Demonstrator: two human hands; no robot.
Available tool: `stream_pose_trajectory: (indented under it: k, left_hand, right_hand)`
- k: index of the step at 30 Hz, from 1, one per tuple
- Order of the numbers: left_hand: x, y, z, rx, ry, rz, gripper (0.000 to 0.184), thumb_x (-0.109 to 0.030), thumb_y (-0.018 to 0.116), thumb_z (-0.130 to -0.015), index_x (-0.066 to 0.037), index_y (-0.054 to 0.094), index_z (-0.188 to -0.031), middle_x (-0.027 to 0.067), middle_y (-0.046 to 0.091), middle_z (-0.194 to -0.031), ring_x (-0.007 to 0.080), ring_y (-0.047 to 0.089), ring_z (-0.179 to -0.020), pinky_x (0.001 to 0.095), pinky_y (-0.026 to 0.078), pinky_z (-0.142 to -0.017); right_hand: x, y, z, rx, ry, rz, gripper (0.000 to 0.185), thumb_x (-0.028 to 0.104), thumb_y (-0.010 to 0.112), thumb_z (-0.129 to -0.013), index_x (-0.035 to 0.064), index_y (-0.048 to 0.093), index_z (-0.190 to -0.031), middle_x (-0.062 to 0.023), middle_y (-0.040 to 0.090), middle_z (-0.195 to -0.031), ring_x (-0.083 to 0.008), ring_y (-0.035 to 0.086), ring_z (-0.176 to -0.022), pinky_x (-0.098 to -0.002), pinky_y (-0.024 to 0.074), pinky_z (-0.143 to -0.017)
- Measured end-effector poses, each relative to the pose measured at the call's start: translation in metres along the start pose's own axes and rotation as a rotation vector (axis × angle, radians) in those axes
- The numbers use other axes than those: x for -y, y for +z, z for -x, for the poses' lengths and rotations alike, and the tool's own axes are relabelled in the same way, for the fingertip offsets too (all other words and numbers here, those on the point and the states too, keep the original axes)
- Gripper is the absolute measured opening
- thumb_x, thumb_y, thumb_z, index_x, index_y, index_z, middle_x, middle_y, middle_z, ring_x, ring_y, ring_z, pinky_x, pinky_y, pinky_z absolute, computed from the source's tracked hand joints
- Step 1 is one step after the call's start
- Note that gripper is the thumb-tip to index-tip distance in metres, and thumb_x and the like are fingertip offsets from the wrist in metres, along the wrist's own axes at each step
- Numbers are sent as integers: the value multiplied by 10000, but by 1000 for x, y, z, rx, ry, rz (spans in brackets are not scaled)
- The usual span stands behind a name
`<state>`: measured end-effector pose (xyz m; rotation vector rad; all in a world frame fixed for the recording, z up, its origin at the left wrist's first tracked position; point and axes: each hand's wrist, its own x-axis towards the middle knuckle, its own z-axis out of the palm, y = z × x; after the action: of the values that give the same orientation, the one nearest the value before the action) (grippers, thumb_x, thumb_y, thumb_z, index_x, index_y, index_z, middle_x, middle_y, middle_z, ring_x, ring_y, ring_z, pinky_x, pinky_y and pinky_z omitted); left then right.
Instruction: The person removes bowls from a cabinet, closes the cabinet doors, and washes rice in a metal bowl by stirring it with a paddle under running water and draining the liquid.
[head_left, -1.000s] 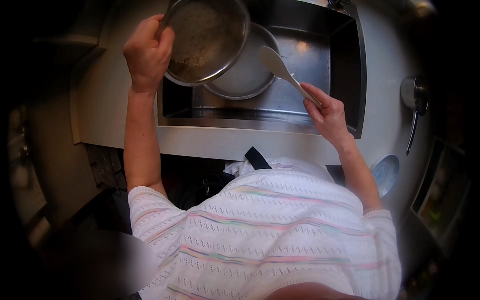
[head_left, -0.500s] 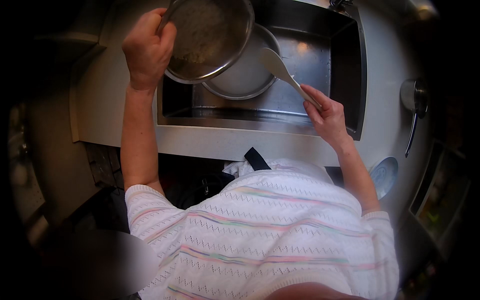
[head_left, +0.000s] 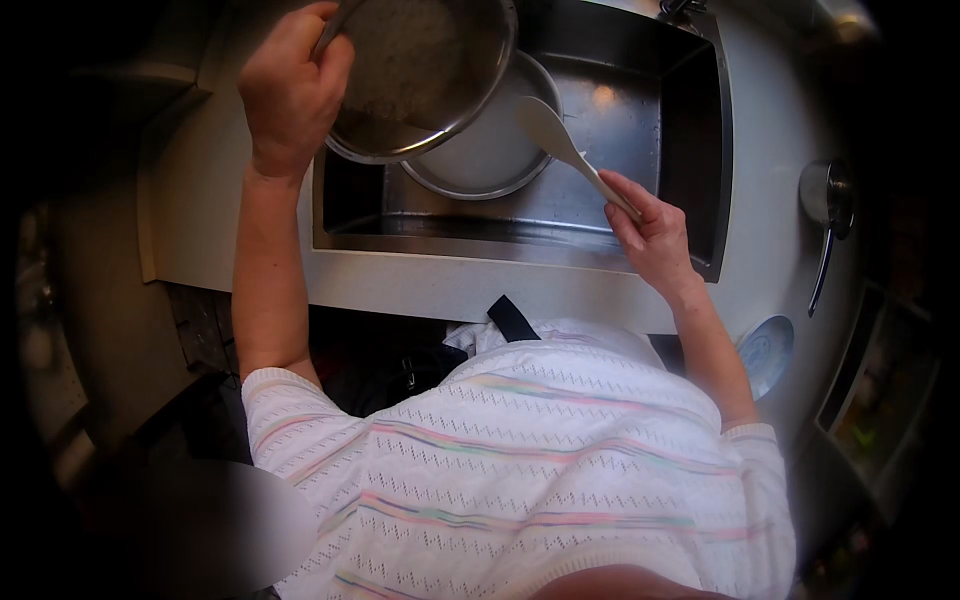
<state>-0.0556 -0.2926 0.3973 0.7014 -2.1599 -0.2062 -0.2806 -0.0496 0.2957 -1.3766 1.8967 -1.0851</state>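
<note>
My left hand (head_left: pixel 297 92) is wrapped round the handle of a metal pot (head_left: pixel 425 75), held over the left part of the sink. Grainy pale food and murky liquid show inside the pot. Below it, partly covered by the pot, a round vessel (head_left: pixel 480 165) with cloudy whitish liquid stands in the sink. My right hand (head_left: pixel 650 222) pinches the handle of a pale spatula (head_left: pixel 552 130), whose flat blade is above the right side of that vessel.
The dark metal sink (head_left: pixel 610 140) is set into a light counter (head_left: pixel 420 283). A small saucepan (head_left: pixel 828 195) with a long handle lies at the right, and a bluish dish (head_left: pixel 766 356) is nearer to me. Part of a faucet (head_left: pixel 683 8) shows at the top.
The pot has moved slightly up and tipped more, and the food inside has shifted. My left forearm has moved a little left. My right hand and the spatula have hardly moved.
</note>
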Motion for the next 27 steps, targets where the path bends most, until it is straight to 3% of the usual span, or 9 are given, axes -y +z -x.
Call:
stream_pose_trajectory:
  k: [27]
  left_hand:
    - [0, -6, -9, 14, 73, -14, 86, 18, 585, -779, 43, 595, -860, 59, 636, -877, 80, 526, -647, 215, 434, -587]
  right_hand:
    - [6, 1, 3, 13, 14, 43, 324, 56, 596, -812, 86, 584, -1134, -95, 634, -777, -121, 552, -586, -239, 454, -577]
